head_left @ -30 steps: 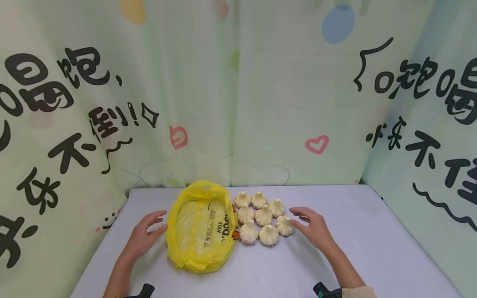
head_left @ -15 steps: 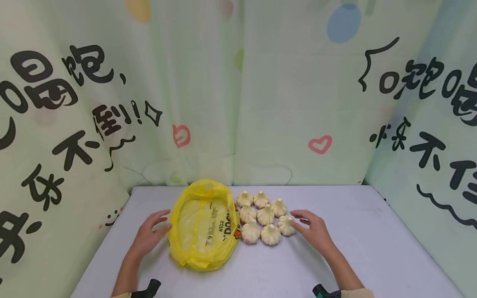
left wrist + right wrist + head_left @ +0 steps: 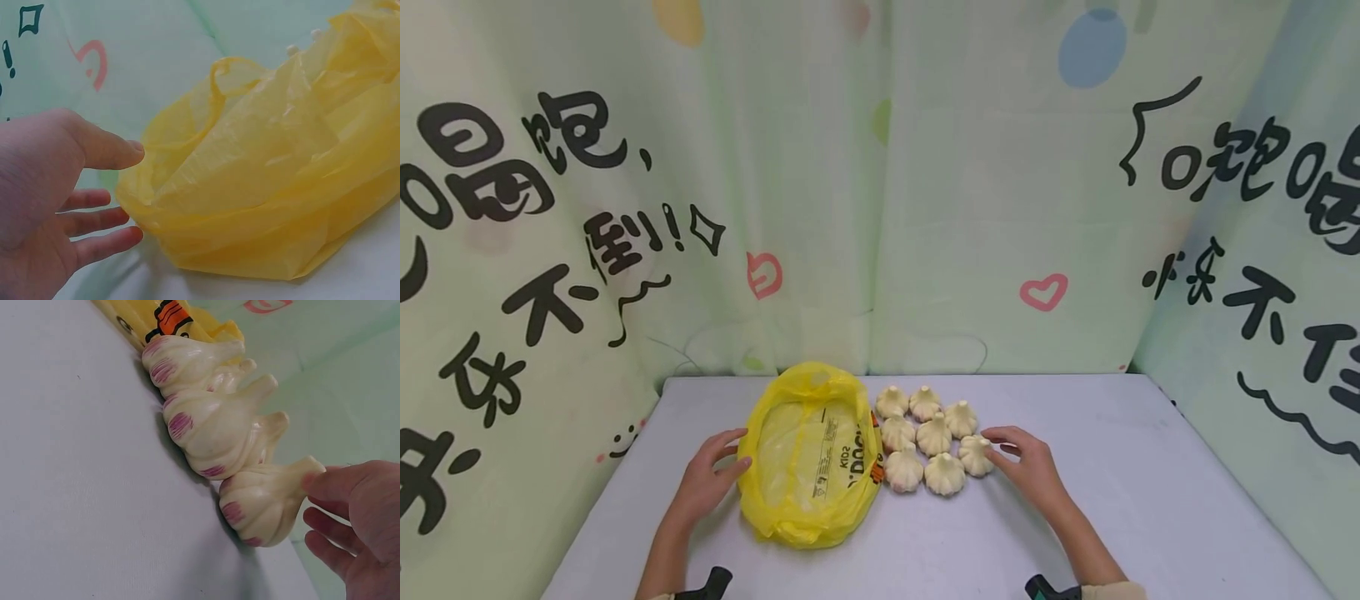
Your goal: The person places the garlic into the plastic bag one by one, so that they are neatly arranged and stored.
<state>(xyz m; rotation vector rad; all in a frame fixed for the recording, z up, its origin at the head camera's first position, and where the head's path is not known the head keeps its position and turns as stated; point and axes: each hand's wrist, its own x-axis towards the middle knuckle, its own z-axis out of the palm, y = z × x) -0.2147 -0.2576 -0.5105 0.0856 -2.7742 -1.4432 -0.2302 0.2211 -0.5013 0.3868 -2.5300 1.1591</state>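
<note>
A yellow plastic bag (image 3: 760, 508) stands with its mouth spread wide at the left of the table. My left hand (image 3: 703, 479) is at the bag's left side, thumb and fingers apart, fingertips right by the yellow film (image 3: 262, 237) in the left wrist view. Several white garlic bulbs (image 3: 934, 435) sit grouped right of the bag, stems up. The rightmost garlic bulb (image 3: 265, 506) has purple streaks. My right hand (image 3: 1030, 462) is beside it; the thumb tip overlaps its stem in the right wrist view, with the other fingers loosely bent behind.
The white table (image 3: 1120, 483) extends to the right of the hands and in front of the bag. A pale green curtain (image 3: 955, 208) with black lettering encloses the back and both sides. Dark wrist straps (image 3: 703, 587) show at the bottom edge.
My left hand has moved right, up to the bag's edge. The right hand has barely shifted beside the outer garlic bulb. The head view has moved slightly; bag and garlic stay put.
</note>
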